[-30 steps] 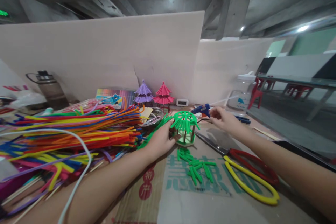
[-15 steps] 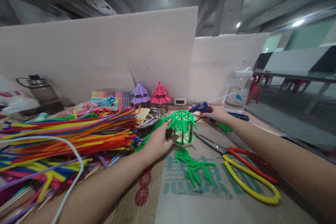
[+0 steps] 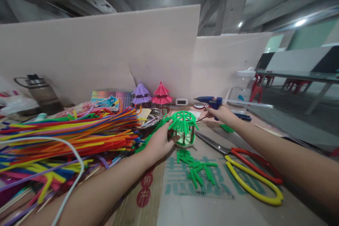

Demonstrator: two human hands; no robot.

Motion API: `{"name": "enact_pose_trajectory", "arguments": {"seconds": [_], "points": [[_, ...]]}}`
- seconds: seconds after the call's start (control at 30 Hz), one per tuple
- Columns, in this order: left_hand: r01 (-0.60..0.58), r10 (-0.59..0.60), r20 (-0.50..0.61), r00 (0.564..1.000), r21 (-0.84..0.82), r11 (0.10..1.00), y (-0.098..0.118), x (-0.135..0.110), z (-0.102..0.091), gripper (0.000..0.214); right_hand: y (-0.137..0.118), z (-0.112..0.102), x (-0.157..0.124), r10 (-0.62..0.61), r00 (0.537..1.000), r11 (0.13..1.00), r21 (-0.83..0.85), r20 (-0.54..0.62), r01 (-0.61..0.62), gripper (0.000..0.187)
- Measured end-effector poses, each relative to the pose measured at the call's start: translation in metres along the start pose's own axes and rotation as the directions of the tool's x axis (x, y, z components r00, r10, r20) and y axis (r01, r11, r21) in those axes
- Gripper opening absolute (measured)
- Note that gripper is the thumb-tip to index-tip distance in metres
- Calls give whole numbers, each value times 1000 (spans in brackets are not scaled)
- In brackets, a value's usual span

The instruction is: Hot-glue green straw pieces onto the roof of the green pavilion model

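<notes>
My left hand [image 3: 162,139] grips the side of a small green pavilion model [image 3: 183,123], its thumb at the pale base. The model stands upright on brown posts under a ring-shaped roof partly covered with green strips. In my right hand [image 3: 221,113] is a blue hot glue gun [image 3: 212,101], raised off the table with its nozzle pointing left and a clear glue stick out of its back. Several short green pipe cleaner pieces [image 3: 196,169] lie in front of the model. Large scissors [image 3: 227,155] with red and yellow handles rest open to the right.
A big heap of colourful pipe cleaners [image 3: 79,130] covers the left side, with a white cable [image 3: 76,155] across it. Behind stand a purple pavilion [image 3: 141,93], a pink pavilion [image 3: 161,94], a small clock [image 3: 181,102] and a metal bowl [image 3: 152,119]. A clear jug [image 3: 239,88] is back right.
My right hand has lifted the glue gun up and slightly right from the table, and its nozzle now shows. My left hand and the pavilion model have stayed in place.
</notes>
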State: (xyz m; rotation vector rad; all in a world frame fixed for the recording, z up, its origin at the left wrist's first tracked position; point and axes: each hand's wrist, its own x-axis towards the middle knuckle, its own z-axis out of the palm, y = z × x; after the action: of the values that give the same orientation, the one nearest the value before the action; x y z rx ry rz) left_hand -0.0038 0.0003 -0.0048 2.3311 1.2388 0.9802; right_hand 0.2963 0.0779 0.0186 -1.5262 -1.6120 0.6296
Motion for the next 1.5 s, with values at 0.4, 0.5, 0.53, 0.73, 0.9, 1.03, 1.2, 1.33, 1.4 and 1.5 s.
{"name": "enact_pose_trajectory", "arguments": {"seconds": [0.4, 0.5, 0.53, 0.73, 0.9, 1.03, 1.2, 1.33, 1.4, 1.5], "points": [[-89, 75, -141, 987, -97, 991, -7, 0, 1, 47, -34, -3, -128, -284, 954, 942, 157, -97, 297, 33], [-107, 83, -160, 984, -151, 983, -11, 3, 2, 52, -30, -1, -135, -290, 943, 935, 161, -167, 316, 30], [-115, 87, -164, 983, -170, 979, -12, 4, 3, 52, -30, -1, -136, -300, 936, 931, 158, -183, 329, 29], [-90, 57, -165, 985, -195, 977, -13, 5, 4, 49, -32, -1, -143, -467, 876, 883, -4, -122, 470, 27], [-59, 38, -171, 985, -118, 991, -15, 5, 4, 46, -27, 5, -143, -398, 915, 916, 21, -61, 400, 31], [-47, 33, -169, 985, -77, 996, -15, 6, 4, 42, -22, 9, -141, -337, 937, 940, 18, -88, 339, 35], [-43, 33, -162, 986, -55, 998, -14, 6, 3, 38, -22, 11, -139, -321, 939, 947, -38, -125, 319, 29], [-41, 33, -163, 986, -46, 998, -14, 5, 3, 39, -23, 10, -140, -338, 934, 940, -88, -119, 329, 22], [-42, 37, -165, 986, -31, 999, -13, 5, 2, 39, -25, 10, -141, -327, 937, 944, -95, -121, 317, 21], [-57, 55, -166, 984, -6, 998, -9, 5, 0, 38, -30, 10, -141, -308, 942, 951, -79, -133, 299, 22]]}}
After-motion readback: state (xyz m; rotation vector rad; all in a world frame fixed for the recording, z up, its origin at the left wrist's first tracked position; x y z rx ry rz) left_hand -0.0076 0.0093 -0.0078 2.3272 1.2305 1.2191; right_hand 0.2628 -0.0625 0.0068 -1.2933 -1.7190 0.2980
